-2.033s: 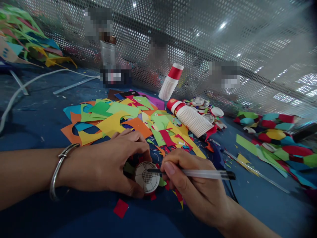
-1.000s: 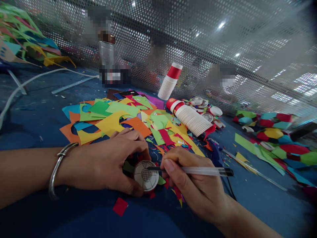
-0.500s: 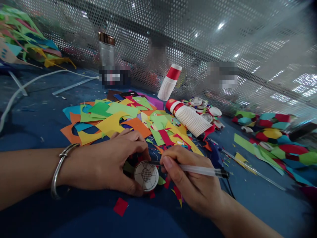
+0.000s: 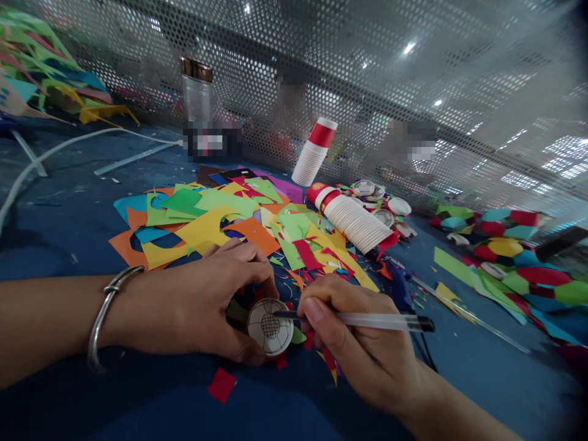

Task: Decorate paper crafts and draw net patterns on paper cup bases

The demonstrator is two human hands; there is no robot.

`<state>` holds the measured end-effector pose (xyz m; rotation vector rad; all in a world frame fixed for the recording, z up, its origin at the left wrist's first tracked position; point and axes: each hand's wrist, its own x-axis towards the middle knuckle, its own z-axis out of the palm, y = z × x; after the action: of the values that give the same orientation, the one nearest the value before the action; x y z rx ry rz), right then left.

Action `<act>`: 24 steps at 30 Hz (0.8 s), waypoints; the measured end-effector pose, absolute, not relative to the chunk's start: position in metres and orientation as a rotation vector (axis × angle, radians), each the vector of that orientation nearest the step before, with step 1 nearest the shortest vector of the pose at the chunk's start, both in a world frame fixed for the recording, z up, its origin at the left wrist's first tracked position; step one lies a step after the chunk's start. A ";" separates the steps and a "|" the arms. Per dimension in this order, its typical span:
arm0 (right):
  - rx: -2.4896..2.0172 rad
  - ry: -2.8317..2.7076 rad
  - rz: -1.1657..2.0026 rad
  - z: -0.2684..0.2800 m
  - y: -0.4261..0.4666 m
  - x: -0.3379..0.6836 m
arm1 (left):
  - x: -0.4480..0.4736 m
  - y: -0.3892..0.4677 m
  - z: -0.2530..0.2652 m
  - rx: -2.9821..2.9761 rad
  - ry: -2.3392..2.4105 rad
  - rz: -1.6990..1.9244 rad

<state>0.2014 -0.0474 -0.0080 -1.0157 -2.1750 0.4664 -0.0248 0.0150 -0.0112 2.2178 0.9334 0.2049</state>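
— What colour is the little round disc [image 4: 271,327]?

— White, with black lines and a criss-cross patch in the middle.

— And the pen [image 4: 367,320]?

— See-through, with a black tip and a black end.

— The desk [image 4: 64,214]?

— Dark blue. The paper scraps [image 4: 215,220] on it are yellow, green, orange, red, blue and purple.

— The cups?

— The lying stack of cups [image 4: 351,217] is white with a red band. The standing cup stack [image 4: 316,152] is the same.

— The bracelet [image 4: 103,315]?

— Silver. The wall [image 4: 367,79] behind is grey with lots of tiny holes.
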 end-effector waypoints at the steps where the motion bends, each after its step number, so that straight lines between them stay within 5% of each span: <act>1: -1.019 -2.177 0.469 -0.008 -0.047 0.201 | -0.025 0.015 -0.011 2.220 0.935 0.207; 24: -1.050 -2.133 0.468 -0.009 -0.046 0.201 | -0.024 0.012 -0.008 2.200 0.977 0.213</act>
<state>0.2015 -0.0456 -0.0094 -1.0498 -2.1329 0.4681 -0.0243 0.0122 -0.0080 2.1999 0.9770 0.2130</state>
